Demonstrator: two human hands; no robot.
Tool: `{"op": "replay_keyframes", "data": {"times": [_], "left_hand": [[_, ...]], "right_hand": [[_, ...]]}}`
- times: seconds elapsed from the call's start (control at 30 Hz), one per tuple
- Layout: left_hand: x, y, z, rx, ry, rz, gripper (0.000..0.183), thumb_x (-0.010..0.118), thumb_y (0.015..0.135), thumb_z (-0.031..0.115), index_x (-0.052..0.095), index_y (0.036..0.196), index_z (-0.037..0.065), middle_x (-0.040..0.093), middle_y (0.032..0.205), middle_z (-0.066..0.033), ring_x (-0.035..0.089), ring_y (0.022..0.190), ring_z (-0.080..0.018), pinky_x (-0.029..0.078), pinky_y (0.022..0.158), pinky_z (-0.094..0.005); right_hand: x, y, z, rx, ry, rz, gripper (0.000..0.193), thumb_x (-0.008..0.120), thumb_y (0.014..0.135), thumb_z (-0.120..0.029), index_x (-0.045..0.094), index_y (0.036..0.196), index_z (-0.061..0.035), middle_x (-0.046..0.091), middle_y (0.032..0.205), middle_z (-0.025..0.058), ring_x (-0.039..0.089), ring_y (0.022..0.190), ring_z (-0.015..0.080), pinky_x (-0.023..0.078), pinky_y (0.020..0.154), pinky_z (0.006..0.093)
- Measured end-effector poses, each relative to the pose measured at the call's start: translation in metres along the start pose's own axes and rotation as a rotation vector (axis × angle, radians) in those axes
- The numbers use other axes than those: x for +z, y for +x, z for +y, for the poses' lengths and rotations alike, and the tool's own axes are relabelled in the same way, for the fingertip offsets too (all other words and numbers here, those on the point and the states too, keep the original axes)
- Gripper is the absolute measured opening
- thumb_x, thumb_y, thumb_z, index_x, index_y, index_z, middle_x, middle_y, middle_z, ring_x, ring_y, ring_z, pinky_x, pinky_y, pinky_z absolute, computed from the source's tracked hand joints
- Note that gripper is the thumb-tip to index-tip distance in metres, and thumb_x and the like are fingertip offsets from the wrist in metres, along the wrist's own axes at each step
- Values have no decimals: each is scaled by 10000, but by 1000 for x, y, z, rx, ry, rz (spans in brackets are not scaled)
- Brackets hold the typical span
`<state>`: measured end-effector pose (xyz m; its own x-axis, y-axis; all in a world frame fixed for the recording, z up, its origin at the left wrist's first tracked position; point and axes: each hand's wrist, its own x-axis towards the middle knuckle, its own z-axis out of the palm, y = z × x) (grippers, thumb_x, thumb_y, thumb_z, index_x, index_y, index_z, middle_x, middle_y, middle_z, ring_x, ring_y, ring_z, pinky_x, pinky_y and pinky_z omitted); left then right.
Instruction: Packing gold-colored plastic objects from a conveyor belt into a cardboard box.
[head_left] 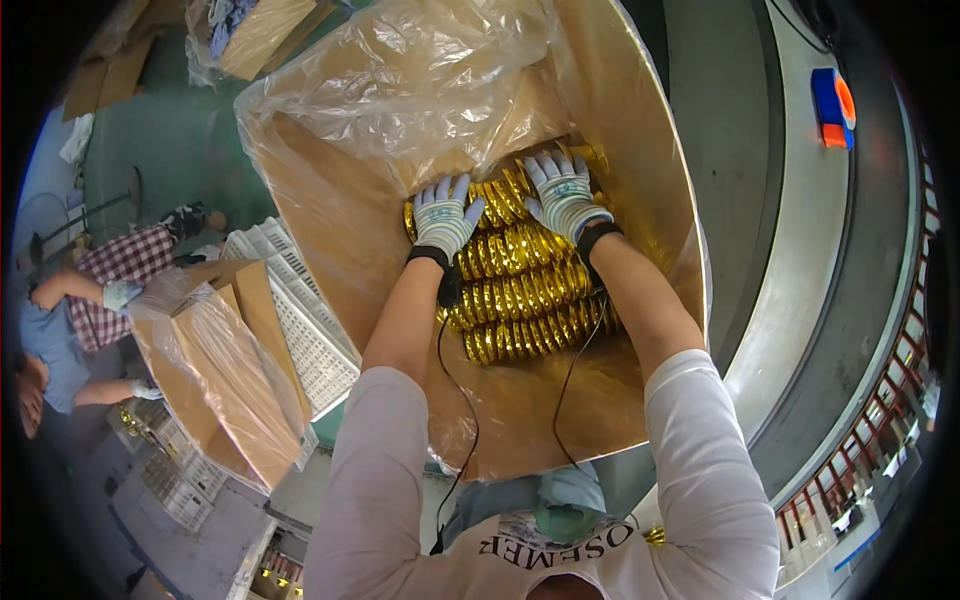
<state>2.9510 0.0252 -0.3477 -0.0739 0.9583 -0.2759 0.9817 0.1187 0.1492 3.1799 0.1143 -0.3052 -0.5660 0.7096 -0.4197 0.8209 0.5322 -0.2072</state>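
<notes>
Several rows of shiny gold ring-shaped pieces lie packed side by side in a large cardboard box lined with clear plastic. Both my hands wear pale striped knit gloves and reach into the box. My left hand rests on the left end of the far rows, fingers stretched out and apart. Farther right, my right hand lies over the farthest row with its fingers extended, near the box's right wall. The gold pieces under both palms are hidden. Black bands circle my wrists, with thin cables running back from them.
A grey curved conveyor runs along the right, carrying a blue-and-orange object. At left, another person handles a plastic-lined cardboard box beside stacked white plastic crates. An open carton stands at the far left.
</notes>
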Motion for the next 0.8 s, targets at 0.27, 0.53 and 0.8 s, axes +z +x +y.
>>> {"op": "replay_keyframes", "data": {"times": [0.27, 0.53, 0.8], "left_hand": [[-30, -17, 12, -49, 40, 9, 730, 541, 882, 562, 427, 1451, 119, 447, 1461, -204, 398, 1339, -382, 216, 1125, -570], [-81, -88, 87, 41, -288, -194, 616, 587, 917, 443, 540, 1342, 0, 574, 1321, -241, 511, 1253, -385, 376, 1084, -421], [-205, -288, 315, 493, -799, -76, 433, 484, 1021, 170, 459, 1379, -72, 523, 1380, -183, 487, 1259, -255, 350, 1103, -351]], "right_hand": [[-79, -43, -30, -24, -106, -406, 670, 462, 962, -432, 307, 1536, -124, 263, 1615, 74, 202, 1495, 330, 104, 1160, 651], [-76, -299, -45, -128, 672, 365, 430, 615, 870, -291, 618, 1218, -38, 676, 1059, 177, 613, 1023, 385, 458, 947, 458], [-11, -677, -63, 663, 942, 1100, 495, 597, 911, -229, 500, 1352, -25, 562, 1285, 211, 547, 1167, 389, 421, 1034, 449]]}}
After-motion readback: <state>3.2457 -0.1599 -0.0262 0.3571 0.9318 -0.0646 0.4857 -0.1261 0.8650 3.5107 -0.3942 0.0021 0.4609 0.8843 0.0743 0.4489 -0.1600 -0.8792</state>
